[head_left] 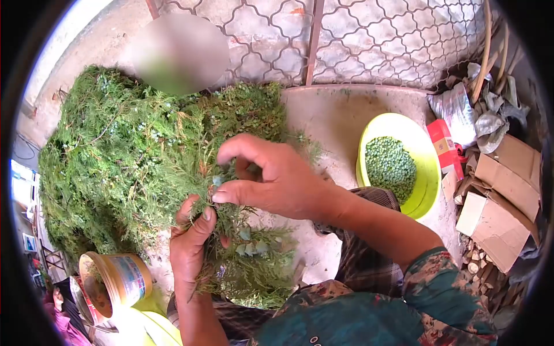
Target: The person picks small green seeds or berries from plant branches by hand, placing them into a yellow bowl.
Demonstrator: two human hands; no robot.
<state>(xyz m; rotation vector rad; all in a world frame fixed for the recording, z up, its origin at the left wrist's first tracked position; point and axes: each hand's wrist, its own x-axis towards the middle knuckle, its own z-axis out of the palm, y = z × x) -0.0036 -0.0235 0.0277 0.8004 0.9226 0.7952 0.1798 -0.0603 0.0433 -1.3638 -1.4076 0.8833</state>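
Note:
My left hand (193,236) is closed around the stem of a leafy evergreen sprig (265,274), with the thumb pressed along it. Pale blue-green cones (249,249) cluster on the sprig. Just above, my right hand (277,176) has its thumb and index finger apart and curved. A pale cone (218,180) shows in the gap by the thumb tip, among the foliage. Behind both hands rises a big heap of cut evergreen branches (115,155) dotted with similar cones.
On my right, a yellow-green basin (430,193) holds many small green cones. Flattened cardboard (499,225), a red box (444,147) and firewood (476,259) lie beyond it. A tilted bucket (130,277) sits at lower left. Metal lattice (381,43) runs along the back.

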